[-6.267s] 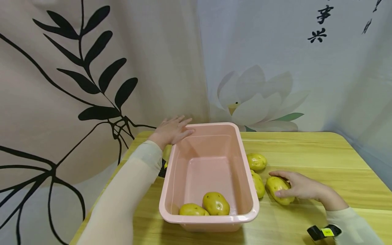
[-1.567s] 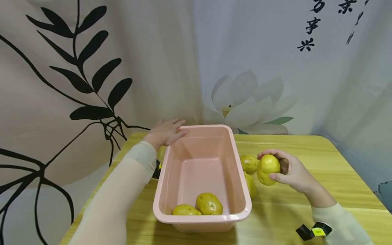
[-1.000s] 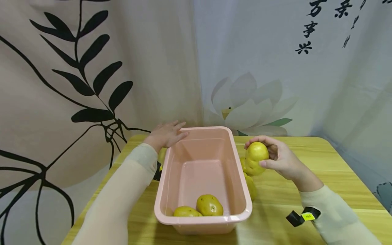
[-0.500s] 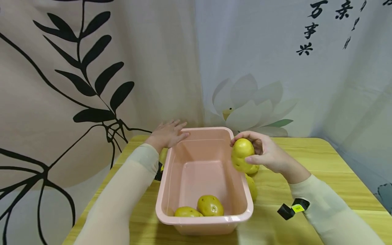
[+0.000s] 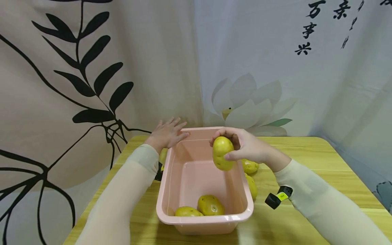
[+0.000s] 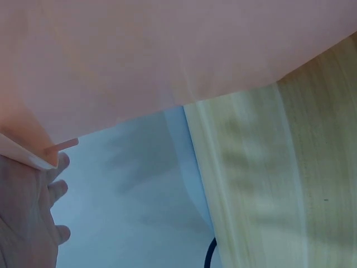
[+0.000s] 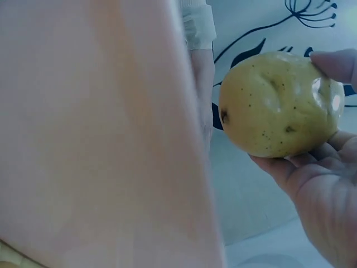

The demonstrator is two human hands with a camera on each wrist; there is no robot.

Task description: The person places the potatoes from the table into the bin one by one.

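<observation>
In the head view, the right hand (image 5: 245,144) holds a yellow potato (image 5: 223,154) upright over the right side of a pink basin (image 5: 202,219), its grip closed round it with the thumb on the near side. The left hand (image 5: 165,136) rests on the basin's far left corner, its grip released and its fingers spread. Inside the basin, at the near end, one potato (image 5: 210,205) sits just beside a second, lower potato (image 5: 187,211). To the right of the basin, on the wooden tabletop (image 5: 291,160), lie two more potatoes (image 5: 249,166), partly hidden by the held one's hand and by the rim. A black device (image 5: 274,200) with a yellow label is worn at the right sleeve (image 5: 318,194). Behind hangs a pale curtain (image 5: 168,68) printed with black leaves, a lotus and dark characters. In the left wrist view, the basin's outer wall fills the top, the left hand lies at its rim with fingertips reaching past it, and the tabletop shows at right. In the right wrist view, the held potato appears close up, speckled and dimpled, the thumb on one side and fingers on the other, beside the blurred pink wall.
</observation>
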